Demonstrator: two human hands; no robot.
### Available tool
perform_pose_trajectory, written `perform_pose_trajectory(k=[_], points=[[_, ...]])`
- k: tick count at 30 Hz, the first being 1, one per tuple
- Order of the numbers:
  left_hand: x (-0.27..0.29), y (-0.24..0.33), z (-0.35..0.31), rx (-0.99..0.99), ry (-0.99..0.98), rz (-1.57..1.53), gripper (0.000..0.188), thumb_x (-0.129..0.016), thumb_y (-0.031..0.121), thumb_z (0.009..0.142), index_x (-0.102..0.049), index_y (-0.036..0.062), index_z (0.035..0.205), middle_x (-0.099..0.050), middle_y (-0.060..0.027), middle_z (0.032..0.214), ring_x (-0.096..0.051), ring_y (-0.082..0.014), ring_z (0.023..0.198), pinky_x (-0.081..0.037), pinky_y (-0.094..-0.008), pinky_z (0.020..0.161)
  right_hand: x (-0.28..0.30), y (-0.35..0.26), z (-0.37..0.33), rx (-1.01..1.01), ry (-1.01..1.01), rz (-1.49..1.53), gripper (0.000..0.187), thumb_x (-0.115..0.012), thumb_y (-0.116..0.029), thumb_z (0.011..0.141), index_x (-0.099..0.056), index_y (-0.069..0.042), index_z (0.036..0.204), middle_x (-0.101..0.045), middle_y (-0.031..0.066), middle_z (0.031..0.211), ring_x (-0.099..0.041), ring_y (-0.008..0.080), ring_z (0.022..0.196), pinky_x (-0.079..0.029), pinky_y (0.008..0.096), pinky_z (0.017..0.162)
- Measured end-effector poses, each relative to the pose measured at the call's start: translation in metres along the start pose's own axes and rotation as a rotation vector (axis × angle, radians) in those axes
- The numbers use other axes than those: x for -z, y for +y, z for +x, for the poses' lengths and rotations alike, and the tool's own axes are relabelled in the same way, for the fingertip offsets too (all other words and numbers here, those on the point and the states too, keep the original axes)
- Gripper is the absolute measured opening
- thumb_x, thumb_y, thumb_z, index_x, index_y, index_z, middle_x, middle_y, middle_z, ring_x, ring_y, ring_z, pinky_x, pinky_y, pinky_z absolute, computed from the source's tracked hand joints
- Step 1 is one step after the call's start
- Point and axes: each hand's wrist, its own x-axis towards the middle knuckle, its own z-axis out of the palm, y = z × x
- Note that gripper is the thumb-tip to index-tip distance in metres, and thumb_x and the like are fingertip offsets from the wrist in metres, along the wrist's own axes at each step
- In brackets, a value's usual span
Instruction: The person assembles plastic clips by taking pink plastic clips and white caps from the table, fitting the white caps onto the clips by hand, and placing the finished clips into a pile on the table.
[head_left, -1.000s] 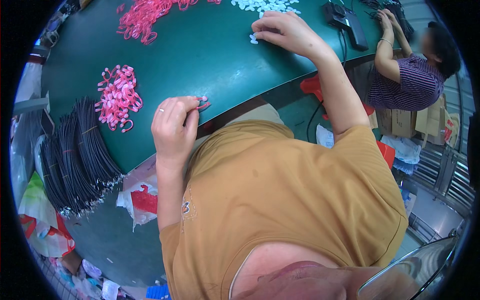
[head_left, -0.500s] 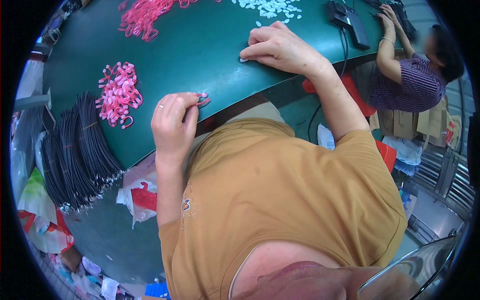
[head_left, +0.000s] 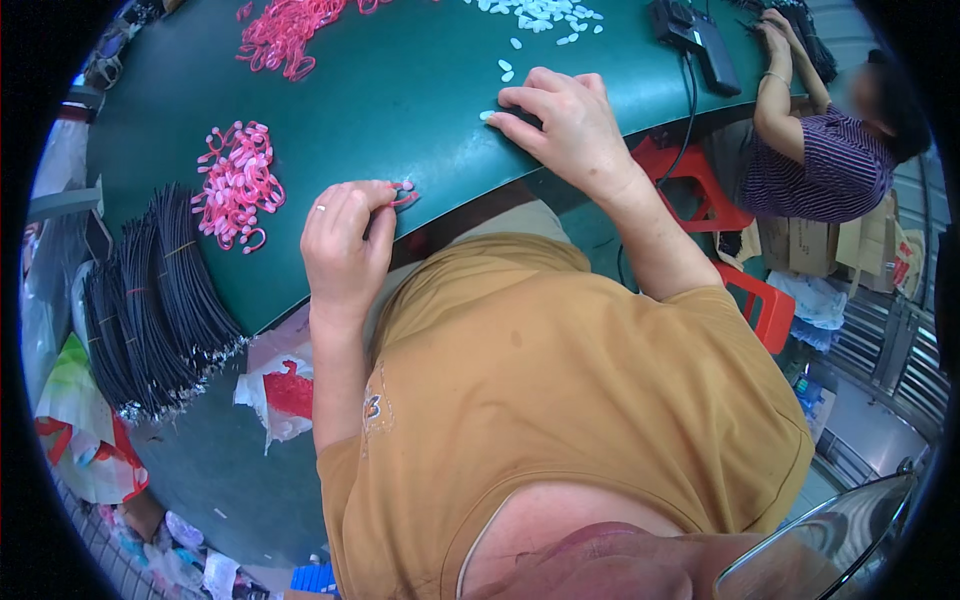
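My left hand (head_left: 347,235), a ring on one finger, is closed at the table's near edge. Its fingertips pinch a small pink cord loop (head_left: 405,196) with a pale end piece; the rest of the loop is hidden. Over the green tabletop, my right hand (head_left: 570,125) has its thumb and index finger apart. A small white oval piece (head_left: 487,115) lies at that thumb's tip. Beyond this hand are a few loose white pieces (head_left: 506,70) and a scattered pile of white pieces (head_left: 540,12).
Pink loops with pale ends (head_left: 240,185) are heaped at left, beside bundled black cables (head_left: 160,290). More pink loops (head_left: 285,35) lie at the back. A black device (head_left: 700,45) with a cord stands back right. A co-worker (head_left: 825,160) sits there, near a red stool (head_left: 690,185).
My right hand has moved down and slightly right, and its thumb and index finger have parted. Loose white pieces beyond it have come into view. My left hand stays almost still.
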Motion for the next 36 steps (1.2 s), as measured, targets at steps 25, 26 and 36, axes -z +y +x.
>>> perform_pose_trajectory(k=[25, 26, 36], points=[[0.001, 0.0, -0.001, -0.01, 0.024, -0.001, 0.014, -0.076, -0.004, 0.086, -0.068, 0.0067, 0.092, -0.077, -0.0078, 0.093, -0.074, -0.0292, 0.087, -0.058, -0.0422, 0.081, -0.012, -0.034, 0.034, 0.36, -0.181, 0.143, 0.009, -0.072, -0.02, 0.097, -0.079, -0.015, 0.099, -0.071, 0.0024, 0.094, -0.07, 0.0236, 0.096, -0.043, 0.0441, 0.103], [0.001, 0.0, -0.001, -0.009, 0.028, 0.0, 0.014, -0.076, -0.004, 0.086, -0.068, 0.0067, 0.092, -0.077, -0.0078, 0.093, -0.074, -0.0292, 0.087, -0.058, -0.0422, 0.081, -0.012, -0.034, 0.036, 0.347, -0.219, 0.155, 0.009, -0.072, -0.021, 0.098, -0.079, -0.015, 0.1, -0.072, 0.0024, 0.095, -0.07, 0.0236, 0.097, -0.043, 0.0443, 0.103], [0.002, 0.0, 0.0, -0.018, 0.019, -0.003, 0.016, -0.077, -0.004, 0.085, -0.068, 0.0073, 0.092, -0.076, -0.0075, 0.092, -0.073, -0.0295, 0.085, -0.058, -0.0423, 0.08, -0.003, -0.024, 0.038, 0.268, -0.26, 0.204, 0.018, -0.07, -0.028, 0.103, -0.082, -0.016, 0.108, -0.073, 0.0019, 0.098, -0.07, 0.0233, 0.096, -0.044, 0.0444, 0.099]])
